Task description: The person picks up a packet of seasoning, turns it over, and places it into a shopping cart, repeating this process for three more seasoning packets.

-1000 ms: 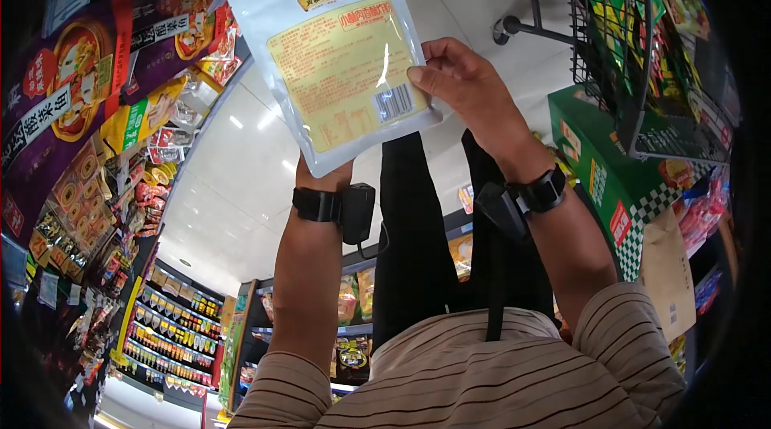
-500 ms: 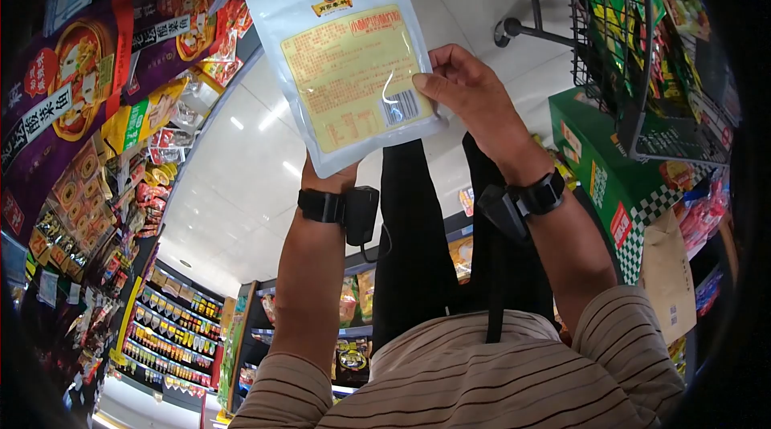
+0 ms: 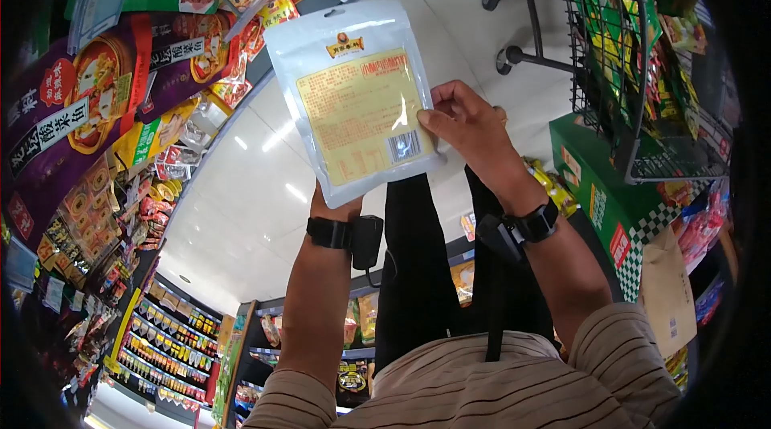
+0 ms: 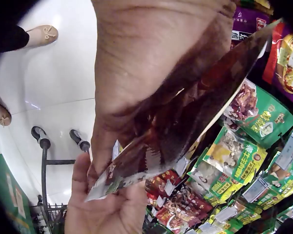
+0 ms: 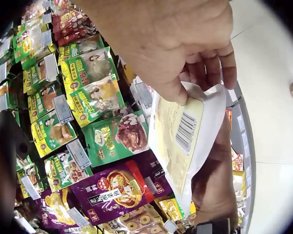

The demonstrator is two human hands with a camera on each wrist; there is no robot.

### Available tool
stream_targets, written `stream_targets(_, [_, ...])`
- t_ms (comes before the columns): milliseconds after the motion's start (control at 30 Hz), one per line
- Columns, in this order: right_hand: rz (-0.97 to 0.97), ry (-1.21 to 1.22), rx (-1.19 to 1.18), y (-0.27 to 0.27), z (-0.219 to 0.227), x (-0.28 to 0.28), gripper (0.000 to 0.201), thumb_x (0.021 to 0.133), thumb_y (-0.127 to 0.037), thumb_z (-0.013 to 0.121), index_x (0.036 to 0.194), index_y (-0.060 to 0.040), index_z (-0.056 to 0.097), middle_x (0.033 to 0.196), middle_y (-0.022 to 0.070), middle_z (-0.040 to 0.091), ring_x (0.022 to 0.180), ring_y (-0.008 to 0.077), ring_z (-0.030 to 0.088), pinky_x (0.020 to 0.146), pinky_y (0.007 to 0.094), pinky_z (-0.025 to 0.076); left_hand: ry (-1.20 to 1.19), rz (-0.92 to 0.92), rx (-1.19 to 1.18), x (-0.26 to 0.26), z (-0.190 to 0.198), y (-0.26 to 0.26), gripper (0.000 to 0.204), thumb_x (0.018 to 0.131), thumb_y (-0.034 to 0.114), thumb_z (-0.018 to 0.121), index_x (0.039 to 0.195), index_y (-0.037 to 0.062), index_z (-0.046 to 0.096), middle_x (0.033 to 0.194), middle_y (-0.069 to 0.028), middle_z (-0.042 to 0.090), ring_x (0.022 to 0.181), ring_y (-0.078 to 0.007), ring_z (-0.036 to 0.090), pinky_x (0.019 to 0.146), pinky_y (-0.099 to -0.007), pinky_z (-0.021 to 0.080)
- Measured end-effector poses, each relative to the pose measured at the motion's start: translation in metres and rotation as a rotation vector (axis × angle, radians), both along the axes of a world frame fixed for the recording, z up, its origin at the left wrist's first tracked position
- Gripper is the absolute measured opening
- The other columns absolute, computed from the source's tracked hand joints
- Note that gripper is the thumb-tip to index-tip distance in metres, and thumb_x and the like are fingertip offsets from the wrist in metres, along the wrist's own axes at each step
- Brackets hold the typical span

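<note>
A silvery-white seasoning packet (image 3: 363, 120) is held up in front of the body, its yellow printed back and barcode facing the head camera. My right hand (image 3: 471, 126) pinches its lower right edge, thumb on the printed face and fingers curled at the rear, as the right wrist view shows. Behind the packet's lower left corner is my left hand (image 3: 336, 203), mostly hidden in the head view. The left wrist view has the left hand (image 4: 156, 58) close against the packet's dark front (image 4: 161, 131); I cannot tell how its fingers lie.
Hanging food packets fill the shelf at left, including a large purple bag (image 3: 80, 112) and green ones (image 5: 115, 136). A wire shopping cart (image 3: 598, 52) stands at right, near a green carton (image 3: 590, 168). Another person's shoe (image 4: 43, 35) is on the pale floor.
The packet and both hands have shifted down and slightly right in the head view. The shelf goods at left have shifted too. The right-hand pinch on the packet continues.
</note>
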State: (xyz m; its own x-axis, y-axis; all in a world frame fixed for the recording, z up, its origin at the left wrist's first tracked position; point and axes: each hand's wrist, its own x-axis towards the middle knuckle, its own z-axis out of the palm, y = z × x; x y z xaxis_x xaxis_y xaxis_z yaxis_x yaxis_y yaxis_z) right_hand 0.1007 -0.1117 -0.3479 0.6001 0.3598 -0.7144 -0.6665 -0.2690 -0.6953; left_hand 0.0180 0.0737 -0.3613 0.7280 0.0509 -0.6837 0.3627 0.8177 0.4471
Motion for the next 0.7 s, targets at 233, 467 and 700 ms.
stream_targets(233, [0.041,-0.495,-0.113,0.012,0.008,0.004,0.030,0.092,-0.017,0.065,0.115,0.0005,0.056,0.107,0.0139,0.063,0.098,0.0225,0.062,0.084,0.0330,0.050,0.033,-0.005,-0.048,-0.006,-0.004,0.002,0.069,0.100,0.055,0.045,0.151,0.0100,0.034,0.145,-0.0196,0.048,0.131,-0.0316,0.052,0.105,-0.0467,0.050])
stream_targets(467, [0.054,-0.012,0.200,0.043,0.029,0.008,0.057,0.092,-0.023,0.071,0.139,-0.0001,0.046,0.127,0.0146,0.055,0.118,0.0232,0.054,0.098,0.0359,0.046,0.033,-0.014,-0.225,0.003,-0.003,0.002,0.068,0.098,0.044,0.058,0.150,0.0065,0.035,0.138,-0.0150,0.054,0.122,-0.0286,0.058,0.103,-0.0468,0.051])
stream_targets(700, [0.402,0.078,0.134,0.062,0.011,0.028,0.075,0.093,-0.038,0.070,0.147,-0.0003,0.035,0.131,0.0176,0.054,0.125,0.0250,0.051,0.102,0.0382,0.044,0.126,-0.137,0.176,0.001,-0.016,0.017,0.056,0.098,0.034,0.059,0.141,0.0034,0.039,0.123,-0.0107,0.059,0.119,-0.0207,0.056,0.101,-0.0359,0.047])
